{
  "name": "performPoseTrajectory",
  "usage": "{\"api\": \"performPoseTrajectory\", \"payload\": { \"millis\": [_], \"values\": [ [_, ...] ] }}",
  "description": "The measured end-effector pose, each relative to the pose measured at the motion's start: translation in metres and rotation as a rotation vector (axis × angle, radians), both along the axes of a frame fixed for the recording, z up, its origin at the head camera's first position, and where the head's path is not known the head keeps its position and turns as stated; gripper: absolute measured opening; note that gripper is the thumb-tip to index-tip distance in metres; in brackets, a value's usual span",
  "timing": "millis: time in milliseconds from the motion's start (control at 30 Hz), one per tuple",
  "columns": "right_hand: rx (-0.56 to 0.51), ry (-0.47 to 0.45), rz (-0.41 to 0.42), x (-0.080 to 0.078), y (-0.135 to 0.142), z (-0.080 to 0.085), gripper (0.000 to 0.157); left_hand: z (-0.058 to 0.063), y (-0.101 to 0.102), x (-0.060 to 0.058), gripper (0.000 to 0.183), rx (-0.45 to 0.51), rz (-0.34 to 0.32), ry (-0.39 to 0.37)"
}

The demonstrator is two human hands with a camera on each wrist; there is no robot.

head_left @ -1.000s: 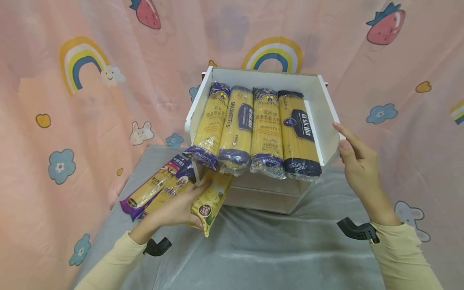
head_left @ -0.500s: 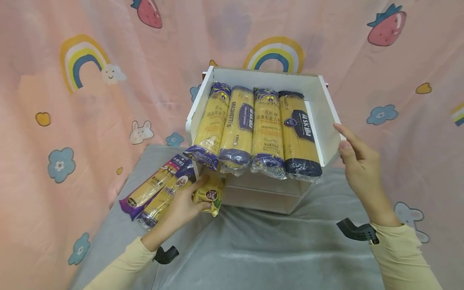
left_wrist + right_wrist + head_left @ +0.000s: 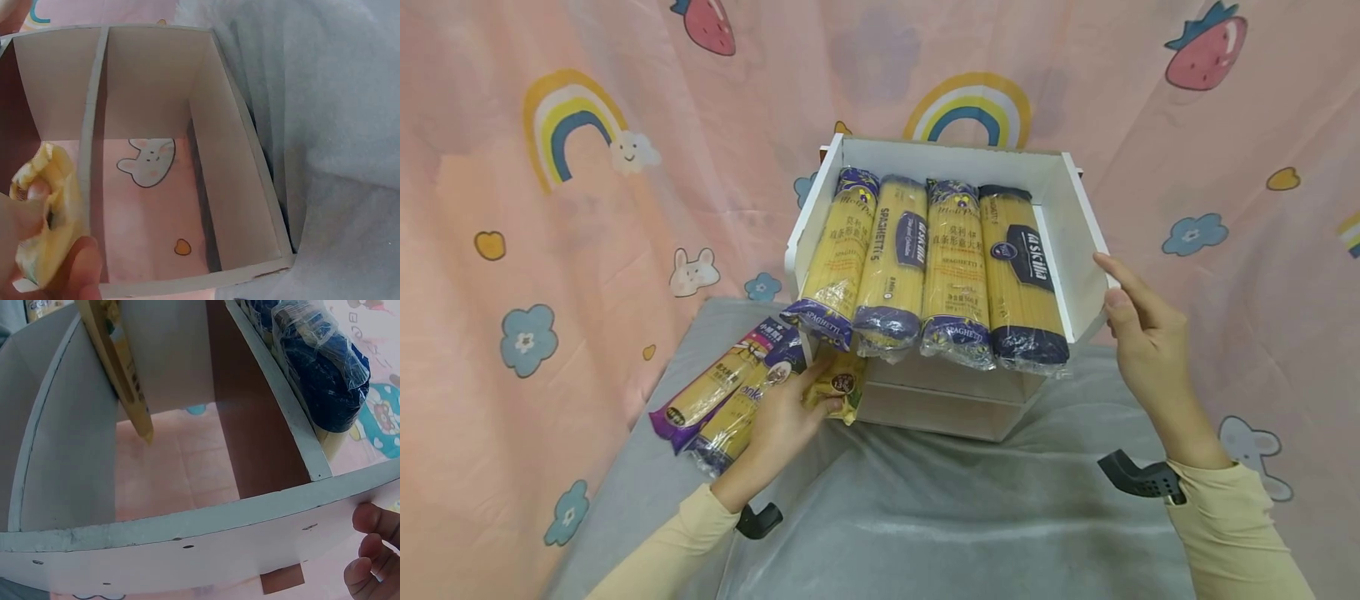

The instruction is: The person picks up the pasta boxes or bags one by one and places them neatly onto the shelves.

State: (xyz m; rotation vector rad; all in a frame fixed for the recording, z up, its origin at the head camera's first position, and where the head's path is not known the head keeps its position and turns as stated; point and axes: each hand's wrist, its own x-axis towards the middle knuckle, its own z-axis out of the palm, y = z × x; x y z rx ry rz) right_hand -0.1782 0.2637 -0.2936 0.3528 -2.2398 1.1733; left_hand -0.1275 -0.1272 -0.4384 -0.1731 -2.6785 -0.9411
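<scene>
In the head view my left hand (image 3: 786, 425) grips the end of a yellow packet (image 3: 842, 387), pushed far into the lower left compartment of a white shelf (image 3: 940, 408). The left wrist view shows the fingers bent round the crumpled packet end (image 3: 53, 219). From the right wrist view, the packet's other end (image 3: 115, 369) slants inside the compartment. My right hand (image 3: 1150, 342) holds the shelf's right side edge near the top with thumb and forefinger. Its other fingertips (image 3: 369, 547) are by the outer wall.
Several spaghetti packs (image 3: 955, 267) lie side by side in the tilted top tray, their ends jutting over its front. Two more pasta packs (image 3: 730, 387) rest on the grey cloth (image 3: 970, 517) left of the shelf. A patterned pink curtain (image 3: 760, 150) hangs behind.
The left hand has moved forward and to the right, sliding the yellow packet deeper into the shelf, so only its end shows in the head view. My right hand has stayed put.
</scene>
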Motion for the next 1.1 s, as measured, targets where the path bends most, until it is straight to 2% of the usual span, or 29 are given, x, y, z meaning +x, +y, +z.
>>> {"api": "performPoseTrajectory", "payload": {
  "millis": [167, 300, 400, 533, 700, 833, 967, 1100],
  "values": [
    [0.009, -0.02, -0.009, 0.001, -0.002, 0.001, 0.035, -0.005, -0.002, -0.002, 0.067, -0.011, -0.013, 0.02],
    [0.015, -0.038, -0.025, 0.001, -0.002, 0.001, 0.035, -0.009, -0.007, -0.003, 0.066, 0.006, -0.078, 0.05],
    [0.014, -0.055, -0.038, 0.002, -0.002, 0.001, 0.035, -0.011, -0.014, -0.001, 0.064, 0.047, -0.127, 0.037],
    [0.017, -0.059, -0.041, 0.002, -0.002, 0.001, 0.036, -0.016, -0.029, 0.006, 0.058, 0.119, -0.148, 0.037],
    [0.025, -0.073, -0.053, 0.003, -0.003, 0.002, 0.035, -0.028, -0.054, 0.011, 0.051, 0.177, -0.141, 0.116],
    [0.034, -0.083, -0.058, 0.003, -0.003, 0.003, 0.037, -0.039, -0.073, 0.008, 0.048, 0.172, -0.082, 0.147],
    [0.036, -0.09, -0.058, 0.003, -0.003, 0.003, 0.038, -0.053, -0.091, -0.002, 0.048, 0.118, -0.045, 0.055],
    [0.028, -0.087, -0.06, 0.003, -0.003, 0.003, 0.037, -0.071, -0.113, -0.012, 0.052, 0.053, -0.052, -0.119]
  ]
}}
